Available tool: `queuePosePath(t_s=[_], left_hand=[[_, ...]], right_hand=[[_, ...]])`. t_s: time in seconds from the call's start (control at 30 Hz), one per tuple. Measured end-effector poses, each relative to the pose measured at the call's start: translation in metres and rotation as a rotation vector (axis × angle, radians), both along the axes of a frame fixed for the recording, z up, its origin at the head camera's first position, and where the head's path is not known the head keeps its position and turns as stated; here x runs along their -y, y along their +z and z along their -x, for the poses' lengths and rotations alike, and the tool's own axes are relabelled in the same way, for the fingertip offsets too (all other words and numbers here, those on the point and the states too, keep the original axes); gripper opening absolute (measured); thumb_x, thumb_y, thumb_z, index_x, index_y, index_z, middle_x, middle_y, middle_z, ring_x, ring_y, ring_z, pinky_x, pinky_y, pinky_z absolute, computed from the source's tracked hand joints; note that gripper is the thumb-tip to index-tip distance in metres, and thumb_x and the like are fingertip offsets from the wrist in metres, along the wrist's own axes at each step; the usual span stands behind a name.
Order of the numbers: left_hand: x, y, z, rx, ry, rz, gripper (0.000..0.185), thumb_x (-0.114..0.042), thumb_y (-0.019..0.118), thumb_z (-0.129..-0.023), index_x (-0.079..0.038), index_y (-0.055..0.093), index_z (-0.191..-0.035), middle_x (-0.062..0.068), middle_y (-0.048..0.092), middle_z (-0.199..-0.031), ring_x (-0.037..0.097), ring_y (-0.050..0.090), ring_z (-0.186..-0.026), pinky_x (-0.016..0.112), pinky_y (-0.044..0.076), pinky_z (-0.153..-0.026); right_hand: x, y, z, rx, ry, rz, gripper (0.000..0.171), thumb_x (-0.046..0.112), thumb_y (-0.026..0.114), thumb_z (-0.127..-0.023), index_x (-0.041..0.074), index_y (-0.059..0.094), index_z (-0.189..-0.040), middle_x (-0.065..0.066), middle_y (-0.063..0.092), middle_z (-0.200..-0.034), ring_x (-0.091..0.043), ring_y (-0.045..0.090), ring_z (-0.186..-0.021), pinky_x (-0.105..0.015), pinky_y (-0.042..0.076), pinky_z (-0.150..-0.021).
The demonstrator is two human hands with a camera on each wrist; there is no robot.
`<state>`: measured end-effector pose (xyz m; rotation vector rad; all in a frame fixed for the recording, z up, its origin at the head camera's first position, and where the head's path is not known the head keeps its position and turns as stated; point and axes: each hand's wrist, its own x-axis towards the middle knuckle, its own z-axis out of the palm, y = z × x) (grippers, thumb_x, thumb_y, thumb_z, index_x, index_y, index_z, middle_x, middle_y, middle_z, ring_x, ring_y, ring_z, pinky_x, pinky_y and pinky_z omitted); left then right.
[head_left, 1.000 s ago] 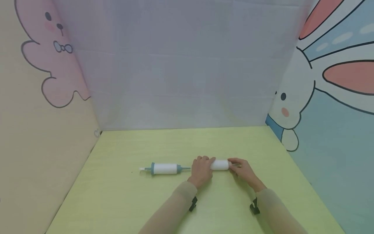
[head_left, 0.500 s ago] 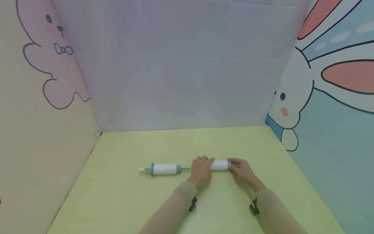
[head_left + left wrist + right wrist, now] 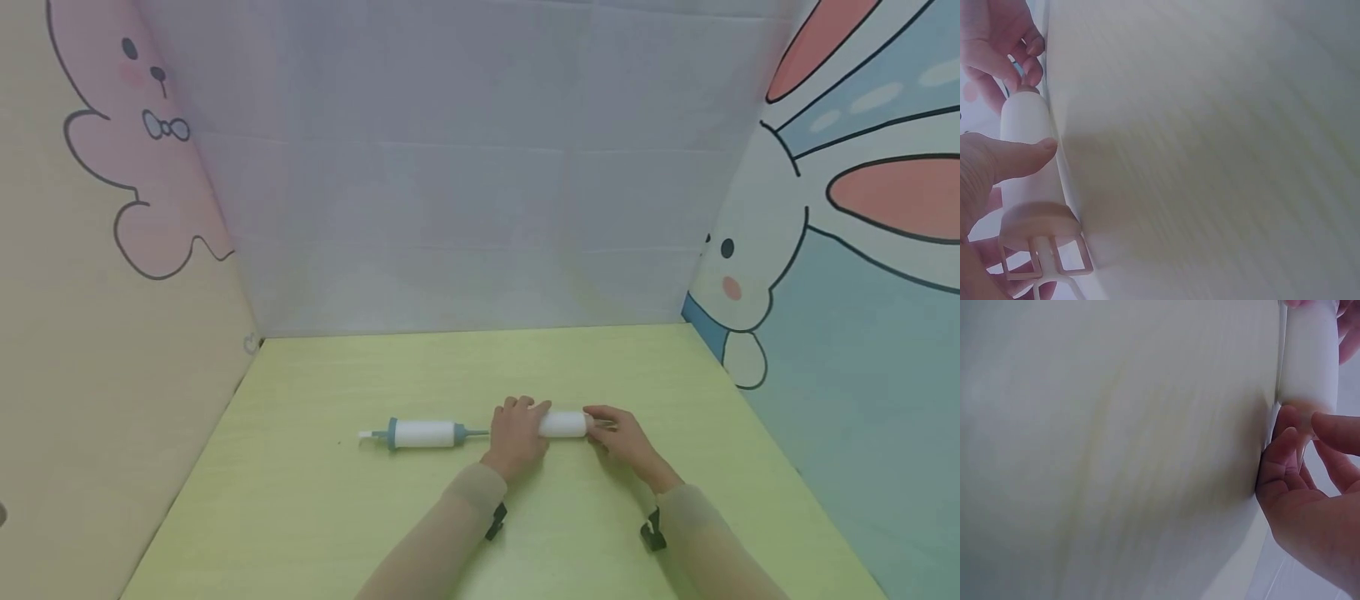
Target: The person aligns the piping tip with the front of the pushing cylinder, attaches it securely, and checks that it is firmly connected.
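My left hand (image 3: 516, 437) is curled over the left part of a white cylinder (image 3: 564, 423) that lies on its side on the yellow-green table (image 3: 315, 517); in the left wrist view the thumb (image 3: 1019, 156) presses flat against the cylinder's (image 3: 1025, 156) wall, with the other fingers wrapped behind it, so I read that hand as gripping the tube. My right hand (image 3: 626, 442) meets the cylinder's right end, and in the right wrist view its fingertips (image 3: 1285, 447) are bunched together and pinching at the rim of the tube (image 3: 1310, 356), where a small piece sticks out; I cannot tell what that piece is. At the near end in the left wrist view the tube carries a flange with a flat looped handle (image 3: 1044, 262). The cylinder sits near the middle of the table, a little to the right, lying crosswise to me. Just to the left of my left hand lies a second syringe-like tool (image 3: 420, 433), white-bodied with blue-grey collars and a thin tip pointing left, in line with the first. Around the table stand a pale back panel (image 3: 465, 192), a pink cartoon panel (image 3: 112, 167) at left and a rabbit panel (image 3: 825, 233) at right.
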<state>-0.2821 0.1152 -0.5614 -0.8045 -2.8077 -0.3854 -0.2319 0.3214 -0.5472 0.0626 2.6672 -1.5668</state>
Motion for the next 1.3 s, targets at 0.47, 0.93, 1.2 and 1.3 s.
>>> queuePosePath(t_s=[0.47,0.93,1.2,1.3], left_hand=[[0.003,0.009,-0.004,-0.027,0.003,-0.003,0.065,-0.048,0.077,-0.069,-0.029,0.056,-0.128,0.001,0.057,-0.126,0.025,0.049,-0.113,0.041,0.043,-0.085],[0.014,0.014,-0.001,-0.094,-0.007,-0.062,0.066,-0.062,0.068,-0.072,-0.024,0.059,-0.126,0.003,0.060,-0.122,0.025,0.052,-0.110,0.038,0.045,-0.082],[0.036,0.011,0.004,-0.030,0.011,-0.151,0.057,-0.061,0.049,-0.087,-0.020,0.060,-0.125,0.006,0.060,-0.124,0.027,0.052,-0.115,0.044,0.044,-0.089],[0.048,0.010,0.007,0.031,0.018,-0.174,0.055,-0.057,0.045,-0.091,-0.019,0.058,-0.128,0.008,0.058,-0.127,0.029,0.050,-0.118,0.047,0.043,-0.090]], right_hand=[[0.003,0.002,0.001,0.002,-0.064,-0.130,0.045,0.010,0.058,-0.088,0.001,0.050,-0.132,-0.027,0.049,-0.132,-0.038,0.060,-0.102,-0.038,0.051,-0.072],[0.004,0.018,0.002,-0.089,-0.034,-0.341,0.045,0.025,0.065,-0.088,0.002,0.056,-0.125,-0.025,0.048,-0.128,-0.026,0.063,-0.085,-0.037,0.051,-0.071],[0.005,0.026,0.004,-0.102,0.005,-0.330,0.044,0.026,0.064,-0.089,-0.001,0.057,-0.123,-0.024,0.050,-0.125,-0.019,0.060,-0.076,-0.030,0.048,-0.064],[0.007,0.024,0.008,-0.098,0.014,-0.333,0.043,0.029,0.063,-0.090,0.000,0.058,-0.122,-0.022,0.052,-0.124,-0.021,0.059,-0.078,-0.031,0.048,-0.063]])
